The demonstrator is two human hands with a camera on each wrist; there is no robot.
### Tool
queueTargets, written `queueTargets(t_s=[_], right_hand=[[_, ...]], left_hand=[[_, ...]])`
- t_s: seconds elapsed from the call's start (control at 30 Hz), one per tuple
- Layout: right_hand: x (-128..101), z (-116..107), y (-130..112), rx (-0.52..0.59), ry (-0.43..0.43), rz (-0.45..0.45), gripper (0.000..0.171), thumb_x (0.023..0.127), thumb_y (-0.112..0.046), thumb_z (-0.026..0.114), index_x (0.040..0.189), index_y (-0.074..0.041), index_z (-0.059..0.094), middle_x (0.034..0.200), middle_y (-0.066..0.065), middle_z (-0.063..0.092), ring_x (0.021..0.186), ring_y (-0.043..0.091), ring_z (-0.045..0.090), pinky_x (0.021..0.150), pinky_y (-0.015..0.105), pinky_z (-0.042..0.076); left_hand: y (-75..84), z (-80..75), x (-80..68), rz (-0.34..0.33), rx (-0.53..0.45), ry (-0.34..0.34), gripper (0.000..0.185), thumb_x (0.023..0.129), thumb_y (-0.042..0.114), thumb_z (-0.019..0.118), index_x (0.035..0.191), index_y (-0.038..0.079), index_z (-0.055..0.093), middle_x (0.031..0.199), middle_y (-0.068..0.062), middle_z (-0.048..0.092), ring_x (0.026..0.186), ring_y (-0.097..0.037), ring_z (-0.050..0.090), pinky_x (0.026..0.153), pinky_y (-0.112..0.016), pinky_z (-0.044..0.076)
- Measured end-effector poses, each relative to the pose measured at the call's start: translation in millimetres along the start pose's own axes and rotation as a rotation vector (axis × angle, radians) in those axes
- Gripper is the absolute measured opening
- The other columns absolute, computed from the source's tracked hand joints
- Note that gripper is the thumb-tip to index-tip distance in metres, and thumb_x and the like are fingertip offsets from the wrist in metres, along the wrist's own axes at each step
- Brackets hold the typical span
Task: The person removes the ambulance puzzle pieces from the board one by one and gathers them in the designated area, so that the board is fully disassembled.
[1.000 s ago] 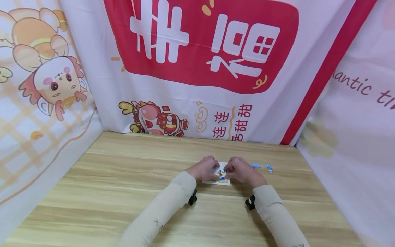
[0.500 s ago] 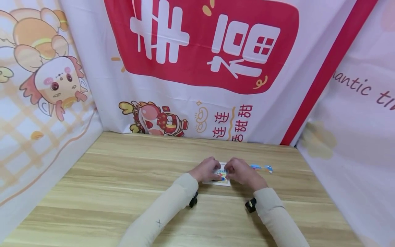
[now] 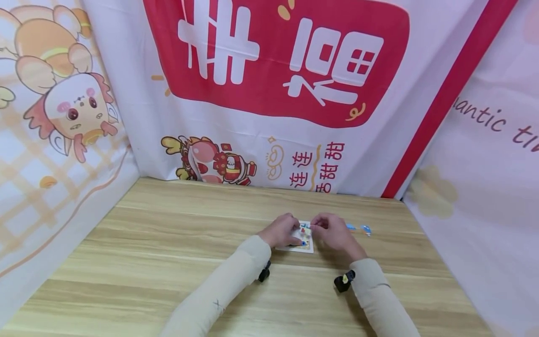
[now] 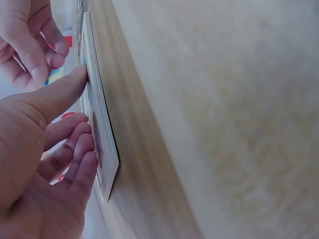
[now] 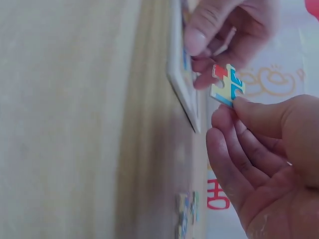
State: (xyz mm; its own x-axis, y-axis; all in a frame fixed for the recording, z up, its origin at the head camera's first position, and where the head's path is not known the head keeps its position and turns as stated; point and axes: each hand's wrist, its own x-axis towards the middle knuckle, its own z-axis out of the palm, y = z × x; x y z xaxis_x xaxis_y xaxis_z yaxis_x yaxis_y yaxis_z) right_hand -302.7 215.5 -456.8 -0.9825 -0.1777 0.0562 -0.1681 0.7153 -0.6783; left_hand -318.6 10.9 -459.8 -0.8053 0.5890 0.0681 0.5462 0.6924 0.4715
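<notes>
Looks like a draped tabletop booth; can't tell the kind of building. Wood-grain table point(image 3: 189, 262) boxed in by printed hangings: back cloth point(image 3: 252, 131) with a red panel point(image 3: 269, 70) of large white Chinese characters (turned sideways), left cloth point(image 3: 25, 243) with an upside-down cartoon animal point(image 3: 71, 100), right cloth point(image 3: 484, 196) with cut-off lettering point(image 3: 484, 117). Wrist-worn black devices point(image 3: 344, 281) fit a recording setup.

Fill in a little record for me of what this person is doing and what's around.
Right hand: pinches a puzzle piece, held clear of the board
Piece colours: red, blue and cream
Left hand: touches the white-edged board
Loose pieces: on the table, right of the board
Table: wood-grain top
Backdrop: white cloth, large red print
</notes>
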Motion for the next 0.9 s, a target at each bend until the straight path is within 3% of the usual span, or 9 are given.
queueTargets(t_s=[0.1,0.3,0.6,0.77,0.9], right_hand=[[-4.3,-11.0,4.3,0.040,0.011,0.032,0.007,0.092,-0.024,0.066,0.096,-0.018,0.067,0.090,0.002,0.066,0.082,0.017,0.060,0.069,0.029,0.051],[-16.7,-42.8,21.1,0.009,0.021,0.036,0.012,0.093,-0.024,0.065,0.100,-0.015,0.067,0.091,0.006,0.066,0.081,0.017,0.060,0.069,0.029,0.051],[-44.1,-101.8,68.3,-0.090,0.035,0.009,0.013,0.093,-0.022,0.065,0.098,-0.010,0.066,0.089,0.008,0.067,0.079,0.012,0.059,0.066,0.025,0.051],[-60.2,-124.6,88.5,-0.150,-0.019,-0.011,0.009,0.091,-0.012,0.065,0.095,-0.004,0.068,0.087,0.008,0.069,0.078,0.009,0.060,0.067,0.023,0.051],[-66.5,-130.1,101.5,-0.176,-0.087,0.050,0.008,0.091,-0.009,0.064,0.094,-0.003,0.068,0.086,0.008,0.068,0.076,0.012,0.061,0.065,0.024,0.051]], left_hand=[[0.2,0.3,0.4,0.002,0.005,-0.003,0.047,0.079,0.030,0.080,0.115,0.003,0.067,0.108,-0.007,0.064,0.093,-0.014,0.057,0.088,-0.026,0.048],[1.9,-0.1,-0.9,-0.022,0.012,-0.003,0.048,0.079,0.031,0.080,0.116,0.004,0.067,0.108,-0.007,0.063,0.096,-0.015,0.057,0.091,-0.027,0.049],[0.5,1.9,-0.2,-0.034,0.008,-0.008,0.048,0.079,0.032,0.080,0.117,0.005,0.067,0.109,-0.006,0.063,0.097,-0.014,0.057,0.092,-0.027,0.049],[0.3,2.0,-0.5,-0.033,0.007,-0.008,0.047,0.079,0.032,0.079,0.116,0.006,0.067,0.107,-0.005,0.062,0.096,-0.014,0.057,0.091,-0.027,0.048],[0.0,2.5,-0.7,-0.033,0.007,-0.009,0.047,0.079,0.032,0.079,0.116,0.006,0.067,0.107,-0.004,0.062,0.095,-0.013,0.057,0.090,-0.026,0.048]])
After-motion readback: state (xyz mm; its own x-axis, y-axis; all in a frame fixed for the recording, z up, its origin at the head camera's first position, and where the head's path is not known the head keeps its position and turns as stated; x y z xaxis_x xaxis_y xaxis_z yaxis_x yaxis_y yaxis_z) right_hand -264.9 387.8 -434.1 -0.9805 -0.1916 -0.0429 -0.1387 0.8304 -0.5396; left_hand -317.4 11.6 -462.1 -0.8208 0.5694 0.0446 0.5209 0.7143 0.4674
